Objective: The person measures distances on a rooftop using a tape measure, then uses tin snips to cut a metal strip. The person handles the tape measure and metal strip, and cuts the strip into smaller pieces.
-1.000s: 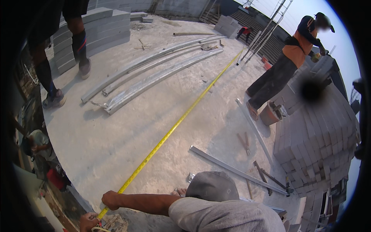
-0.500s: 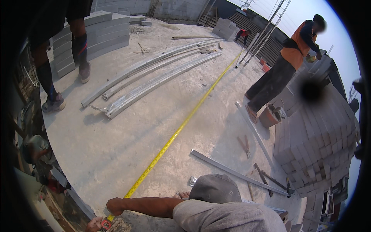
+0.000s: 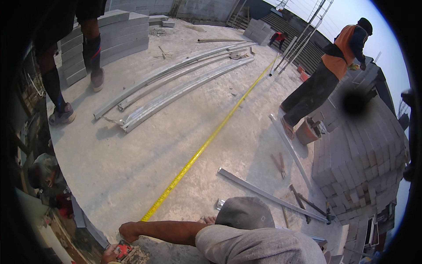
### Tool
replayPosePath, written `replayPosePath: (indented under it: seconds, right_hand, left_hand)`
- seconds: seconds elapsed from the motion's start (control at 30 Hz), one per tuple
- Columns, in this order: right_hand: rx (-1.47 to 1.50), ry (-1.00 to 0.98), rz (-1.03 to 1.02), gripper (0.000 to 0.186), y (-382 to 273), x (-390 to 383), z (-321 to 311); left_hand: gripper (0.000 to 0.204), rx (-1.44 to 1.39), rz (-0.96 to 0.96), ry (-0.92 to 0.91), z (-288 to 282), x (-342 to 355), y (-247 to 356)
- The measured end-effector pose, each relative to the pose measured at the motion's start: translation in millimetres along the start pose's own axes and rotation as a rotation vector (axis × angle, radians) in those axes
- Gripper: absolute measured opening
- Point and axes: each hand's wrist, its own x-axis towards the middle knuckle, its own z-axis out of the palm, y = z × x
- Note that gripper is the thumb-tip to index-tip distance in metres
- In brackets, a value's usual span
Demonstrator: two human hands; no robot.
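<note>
My left hand just shows at the near left edge of the concrete slab. It is closed around a small red tape case, though most of my fingers are cut off by the frame, so I can't tell how tight the hold is. My right hand is out of view. Just beyond mine, a co-worker in a grey cap reaches an arm leftward, and that person's fist rests on the slab at the near end of the yellow measuring tape. The tape lies flat on the concrete and runs from there diagonally away to the far right. Left of the tape, long metal channels lie side by side. On its right, a single metal stud lies near the grey cap, with a pair of pincers a little beyond it. A big stack of grey blocks fills the right side, and a person in an orange vest leans over it beside a bucket. Far left, another person's legs stand by a lower block pile.
</note>
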Motion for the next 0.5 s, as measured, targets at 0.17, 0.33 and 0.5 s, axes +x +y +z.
replayPosePath:
  seconds: [0.17, 0.33, 0.5]
  right_hand:
    - [-0.257, -0.106, -0.256, 0.024, -16.3, -4.9, -17.8]
    - [-0.069, -0.098, -0.076, 0.046, -44.2, -41.1, -38.0]
    - [-0.116, 0.118, -0.077, 0.059, -55.0, -50.5, -52.3]
  left_hand:
    - [0.072, -0.028, 0.01, 0.022, 1.9, 0.5, -2.4]
    - [0.073, -0.039, 0.028, 0.054, 1.1, 3.6, -2.9]
    - [0.074, -0.042, 0.046, 0.12, -9.0, 5.9, -3.6]
